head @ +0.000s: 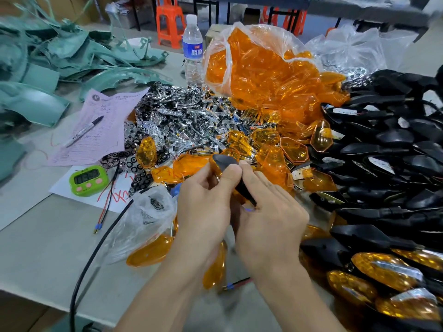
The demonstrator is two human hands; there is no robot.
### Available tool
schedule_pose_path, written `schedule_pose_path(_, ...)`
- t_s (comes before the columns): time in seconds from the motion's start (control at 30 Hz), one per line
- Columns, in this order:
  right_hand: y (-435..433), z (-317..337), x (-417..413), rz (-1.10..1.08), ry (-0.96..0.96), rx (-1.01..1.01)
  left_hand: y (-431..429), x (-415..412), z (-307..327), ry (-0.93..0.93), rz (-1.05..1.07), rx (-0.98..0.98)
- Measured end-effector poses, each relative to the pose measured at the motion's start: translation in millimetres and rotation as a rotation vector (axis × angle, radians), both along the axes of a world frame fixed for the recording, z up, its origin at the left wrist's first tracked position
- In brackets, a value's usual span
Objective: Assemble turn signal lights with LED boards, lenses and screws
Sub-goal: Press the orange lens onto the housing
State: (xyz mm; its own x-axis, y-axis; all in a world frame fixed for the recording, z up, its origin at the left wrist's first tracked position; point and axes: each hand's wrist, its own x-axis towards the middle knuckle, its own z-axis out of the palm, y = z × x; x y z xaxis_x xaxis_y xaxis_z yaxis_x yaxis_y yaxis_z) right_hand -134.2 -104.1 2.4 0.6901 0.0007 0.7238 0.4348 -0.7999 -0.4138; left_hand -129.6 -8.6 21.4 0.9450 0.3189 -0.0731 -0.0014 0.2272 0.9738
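Head view. The tabletop (pixel 36 248) is crowded with parts, and both hands meet over its near middle.

- Left hand (pixel 206 204): grips a black housing (pixel 226 162), fingers curled round it and thumb pressed flat on its back.
- Right hand (pixel 271 219): seen from the back, fingers curled round the housing's narrow stem, which runs down between the two hands. The index tip touches the wider end.
- Housing: held clear of the tabletop, above the loose orange lenses (pixel 292 149). An orange edge shows at its left rim; cannot tell whether a lens is seated there.

Behind the hands:
- A heap of chrome reflector pieces (pixel 182 116) touches the loose lenses.
- Further back, a clear bag (pixel 259 65) full of orange lenses spills toward that heap.

Right side:
- A pile of black housings (pixel 395 144).
- In the near right corner, finished lights (pixel 383 271) with orange lenses on black bodies lie side by side.

Left side:
- A green timer (pixel 88 179) sits on a white sheet; its digits are blurred.
- A pink form (pixel 103 121) has a marker pen (pixel 85 131) lying on it.
- A water bottle (pixel 192 49) stands upright just beside the bag.
- Green plastic panels (pixel 48 68) are heaped at the far left.
- A black cable (pixel 96 245) crosses the near left and drops off the front edge.
- A small plastic bag (pixel 153 212) lies just left of the left hand; its contents are unclear.
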Motion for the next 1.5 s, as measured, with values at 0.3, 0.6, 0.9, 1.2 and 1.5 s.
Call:
schedule_pose_path(0.3, 18, 1, -9, 0.424, 0.170, 0.373, 21, -3, 0, -0.064, 0.065, -0.005)
schedule_pose_path(0.6, 14, 2, -9, 0.561, 0.431, 0.695, 17, -4, -4, -0.173, 0.109, 0.043)
schedule_pose_path(0.9, 20, 7, -10, 0.425, 0.236, 0.556, 17, 3, 0, -0.183, 0.093, 0.000)
schedule_pose_path(1.2, 30, 35, 3, 0.522, 0.636, -0.090, 44, 8, -11, 0.096, 0.169, -0.251)
schedule_pose_path(1.5, 81, 6, 49, 0.463, 0.819, -0.142, 116, -5, -33, 0.072, 0.363, -0.271)
